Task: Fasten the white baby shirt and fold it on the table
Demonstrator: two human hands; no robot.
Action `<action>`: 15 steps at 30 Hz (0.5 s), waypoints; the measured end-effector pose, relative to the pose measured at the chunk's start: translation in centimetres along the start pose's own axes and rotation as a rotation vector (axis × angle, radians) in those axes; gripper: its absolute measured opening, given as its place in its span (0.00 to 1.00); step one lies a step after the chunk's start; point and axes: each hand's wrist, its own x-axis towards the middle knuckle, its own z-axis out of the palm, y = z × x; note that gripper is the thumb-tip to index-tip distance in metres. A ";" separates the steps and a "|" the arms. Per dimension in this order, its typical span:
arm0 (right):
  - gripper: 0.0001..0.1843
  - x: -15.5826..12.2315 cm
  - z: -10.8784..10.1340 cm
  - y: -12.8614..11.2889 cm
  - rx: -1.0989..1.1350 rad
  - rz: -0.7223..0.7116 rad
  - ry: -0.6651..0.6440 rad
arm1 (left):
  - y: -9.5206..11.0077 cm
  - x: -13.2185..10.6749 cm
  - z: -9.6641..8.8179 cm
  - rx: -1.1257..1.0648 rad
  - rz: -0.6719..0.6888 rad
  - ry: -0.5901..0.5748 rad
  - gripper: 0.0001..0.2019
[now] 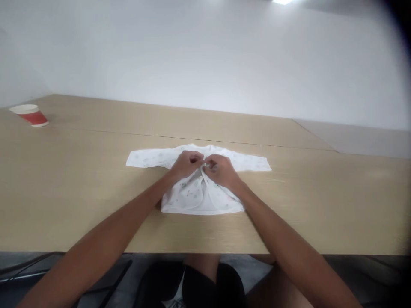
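Note:
A small white baby shirt (186, 194) with a faint print lies spread on the table, its sleeves stretched out to both sides. Its front edges meet near the chest and part toward the hem. My left hand (189, 163) pinches the left front edge at the chest. Close against it, my right hand (220, 169) pinches the other front edge, fingertips nearly touching those of the left. Whatever fastener lies between the fingertips is too small and covered to make out.
A red and white paper cup (33, 116) stands at the far left of the wooden table (80, 179). A white wall (192, 60) rises behind the table. The table's front edge runs just before my lap.

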 end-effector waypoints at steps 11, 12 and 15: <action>0.06 0.3 -0.6 1.5 -0.099 0.008 -0.031 | 0.4 -0.3 0.0 0.138 0.041 -0.109 0.03; 0.05 0.3 -0.7 1.4 -0.099 0.015 -0.048 | 0.6 -0.3 0.0 0.202 0.053 -0.123 0.05; 0.05 0.3 -1.3 0.7 -0.101 0.010 -0.044 | 1.1 -0.2 -0.1 0.362 0.052 -0.113 0.11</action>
